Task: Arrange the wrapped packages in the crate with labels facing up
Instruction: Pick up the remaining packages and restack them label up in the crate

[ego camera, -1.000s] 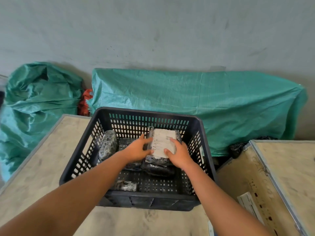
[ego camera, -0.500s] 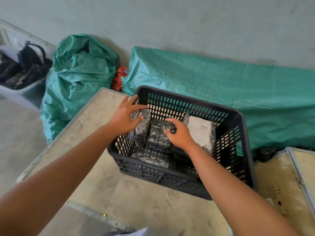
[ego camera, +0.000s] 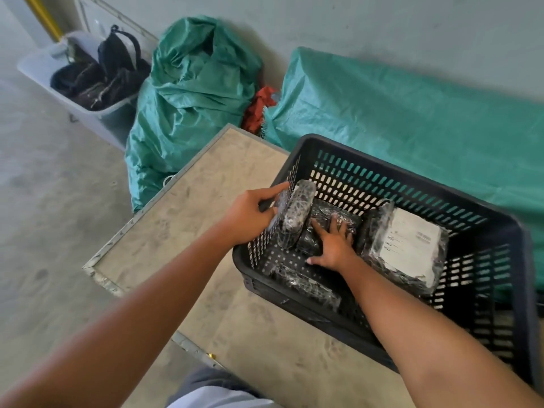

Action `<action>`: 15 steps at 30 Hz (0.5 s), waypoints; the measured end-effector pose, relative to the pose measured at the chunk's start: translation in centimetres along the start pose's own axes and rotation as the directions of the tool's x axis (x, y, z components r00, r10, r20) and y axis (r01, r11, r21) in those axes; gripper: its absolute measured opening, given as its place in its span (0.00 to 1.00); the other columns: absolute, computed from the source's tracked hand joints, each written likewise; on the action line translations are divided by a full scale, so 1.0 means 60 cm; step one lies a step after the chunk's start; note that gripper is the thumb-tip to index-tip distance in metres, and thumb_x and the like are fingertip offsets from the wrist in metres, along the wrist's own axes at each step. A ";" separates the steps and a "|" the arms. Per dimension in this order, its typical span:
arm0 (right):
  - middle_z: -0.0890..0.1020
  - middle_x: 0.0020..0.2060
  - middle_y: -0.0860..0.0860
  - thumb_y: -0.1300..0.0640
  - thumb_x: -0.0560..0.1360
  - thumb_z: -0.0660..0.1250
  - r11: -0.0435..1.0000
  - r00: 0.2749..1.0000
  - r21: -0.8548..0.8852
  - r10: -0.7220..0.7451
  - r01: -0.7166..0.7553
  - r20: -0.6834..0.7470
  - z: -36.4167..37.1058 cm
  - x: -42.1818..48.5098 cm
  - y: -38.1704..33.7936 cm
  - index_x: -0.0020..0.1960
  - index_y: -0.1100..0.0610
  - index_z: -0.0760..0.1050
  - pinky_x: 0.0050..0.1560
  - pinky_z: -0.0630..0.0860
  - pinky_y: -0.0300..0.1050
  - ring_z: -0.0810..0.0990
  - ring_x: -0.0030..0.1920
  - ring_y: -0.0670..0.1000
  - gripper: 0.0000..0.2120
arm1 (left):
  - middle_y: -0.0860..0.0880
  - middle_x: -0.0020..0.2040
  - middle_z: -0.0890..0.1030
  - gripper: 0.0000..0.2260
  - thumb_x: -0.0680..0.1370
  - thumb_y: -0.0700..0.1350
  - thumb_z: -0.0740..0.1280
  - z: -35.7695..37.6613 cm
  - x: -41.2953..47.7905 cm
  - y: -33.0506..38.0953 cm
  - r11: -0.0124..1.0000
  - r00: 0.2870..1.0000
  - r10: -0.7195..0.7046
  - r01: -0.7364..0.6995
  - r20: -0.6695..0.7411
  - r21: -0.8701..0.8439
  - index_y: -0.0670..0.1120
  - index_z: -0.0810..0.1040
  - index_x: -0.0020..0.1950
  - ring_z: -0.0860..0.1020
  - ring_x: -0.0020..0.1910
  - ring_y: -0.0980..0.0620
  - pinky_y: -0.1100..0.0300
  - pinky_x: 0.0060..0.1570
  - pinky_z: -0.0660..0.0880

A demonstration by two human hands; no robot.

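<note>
While the black slatted crate (ego camera: 497,231) sits on the pale, scuffed counter (ego camera: 188,213), both bare hands work at its left end; the left hand (ego camera: 250,213) reaches over the crate's left wall, its grip closing with thumb and fingers on a wrapped package standing on edge (ego camera: 295,217) against that wall, though how firmly it pinches I cannot tell; the right hand (ego camera: 334,245) is inside the crate, palm down and fingers spread flat on a dark wrapped package (ego camera: 329,213) lying just beside the upright one, its grip open and pressing rather than clasping; to the right of that, touching the crate's right side, lies a larger wrapped package with its white label facing up (ego camera: 409,245), slightly tilted; another flat dark package (ego camera: 306,285) lies on the crate floor near the front wall, below the right wrist, and no label shows on it; beyond the counter, a crumpled green sack (ego camera: 194,92) stands against the grey wall, a green tarpaulin (ego camera: 412,119) covers something long beside it, and a scrap of red cloth (ego camera: 259,108) shows between them; farther left, a grey tub (ego camera: 97,119) on the concrete floor holds dark bags.
</note>
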State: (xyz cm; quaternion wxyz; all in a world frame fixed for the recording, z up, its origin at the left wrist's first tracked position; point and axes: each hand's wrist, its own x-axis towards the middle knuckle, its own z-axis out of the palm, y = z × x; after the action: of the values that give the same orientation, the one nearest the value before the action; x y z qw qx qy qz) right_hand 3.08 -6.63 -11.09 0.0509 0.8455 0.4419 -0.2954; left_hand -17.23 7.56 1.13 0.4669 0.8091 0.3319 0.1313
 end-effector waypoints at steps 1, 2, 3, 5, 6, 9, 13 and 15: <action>0.30 0.78 0.60 0.45 0.70 0.79 0.999 1.000 -0.048 0.005 -0.004 0.011 0.007 0.001 -0.002 0.82 0.41 0.35 0.75 0.39 0.68 0.32 0.78 0.69 0.59 | 0.45 0.62 0.83 0.26 0.81 0.35 0.63 0.000 0.001 0.000 1.000 1.000 -0.005 0.005 0.006 -0.013 0.58 0.74 0.74 0.73 0.27 0.63 0.75 0.29 0.66; 0.28 0.77 0.60 0.46 0.71 0.79 0.996 1.000 -0.086 0.008 -0.007 0.003 0.013 0.002 -0.003 0.81 0.41 0.32 0.76 0.38 0.68 0.30 0.77 0.69 0.61 | 0.46 0.62 0.83 0.25 0.82 0.36 0.63 0.000 0.003 -0.001 1.000 1.000 -0.009 0.009 0.009 -0.022 0.59 0.74 0.74 0.73 0.29 0.59 0.72 0.29 0.68; 0.28 0.77 0.61 0.49 0.72 0.78 0.994 1.000 -0.113 0.009 -0.010 -0.016 0.017 0.002 -0.004 0.81 0.41 0.31 0.76 0.39 0.68 0.30 0.77 0.70 0.60 | 0.47 0.62 0.83 0.25 0.82 0.37 0.63 0.001 0.004 -0.002 1.000 1.000 -0.010 0.011 0.012 -0.026 0.60 0.73 0.74 0.73 0.30 0.56 0.71 0.29 0.68; 0.30 0.78 0.63 0.57 0.75 0.76 0.990 0.999 -0.142 0.009 -0.016 -0.051 0.019 0.002 -0.005 0.81 0.42 0.32 0.77 0.44 0.69 0.33 0.77 0.70 0.57 | 0.50 0.62 0.83 0.25 0.82 0.37 0.63 0.000 0.004 -0.005 0.999 1.000 -0.004 0.005 0.014 -0.033 0.61 0.73 0.74 0.70 0.27 0.57 0.70 0.28 0.68; 0.32 0.79 0.64 0.60 0.76 0.74 0.988 0.998 -0.152 0.008 -0.017 -0.060 0.018 0.002 -0.005 0.81 0.42 0.33 0.77 0.45 0.69 0.34 0.78 0.71 0.56 | 0.51 0.62 0.83 0.25 0.82 0.37 0.63 0.001 0.004 -0.006 0.999 1.000 -0.002 0.003 0.013 -0.039 0.61 0.73 0.74 0.68 0.26 0.58 0.70 0.27 0.67; 0.35 0.80 0.64 0.62 0.75 0.74 0.993 0.999 -0.119 0.014 -0.018 -0.033 0.007 0.004 -0.010 0.82 0.42 0.36 0.77 0.45 0.69 0.37 0.78 0.72 0.54 | 0.50 0.63 0.82 0.26 0.82 0.36 0.63 0.002 0.002 -0.007 0.999 1.000 -0.009 0.010 0.016 -0.052 0.60 0.73 0.75 0.67 0.23 0.61 0.71 0.26 0.66; 0.44 0.82 0.62 0.58 0.72 0.78 0.999 0.999 0.031 0.034 -0.034 0.000 -0.020 0.003 -0.009 0.83 0.41 0.44 0.77 0.52 0.67 0.43 0.79 0.71 0.54 | 0.50 0.65 0.80 0.26 0.82 0.35 0.62 0.002 0.003 -0.003 0.999 1.000 -0.015 0.015 0.010 -0.046 0.59 0.73 0.75 0.72 0.23 0.65 0.73 0.27 0.68; 0.59 0.79 0.64 0.56 0.71 0.79 0.994 0.999 0.109 0.016 -0.012 -0.041 -0.034 -0.005 -0.007 0.83 0.43 0.49 0.73 0.69 0.58 0.62 0.77 0.67 0.53 | 0.50 0.66 0.80 0.26 0.82 0.34 0.62 0.002 0.003 -0.002 0.999 1.000 -0.019 0.019 0.010 -0.045 0.58 0.72 0.75 0.73 0.25 0.68 0.75 0.28 0.68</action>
State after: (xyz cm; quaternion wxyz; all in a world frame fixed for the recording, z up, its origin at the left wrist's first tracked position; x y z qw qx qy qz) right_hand 3.57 -5.90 -9.19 -0.0022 0.8560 0.4203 -0.3010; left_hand -17.08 7.64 0.98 0.4881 0.7956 0.3343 0.1304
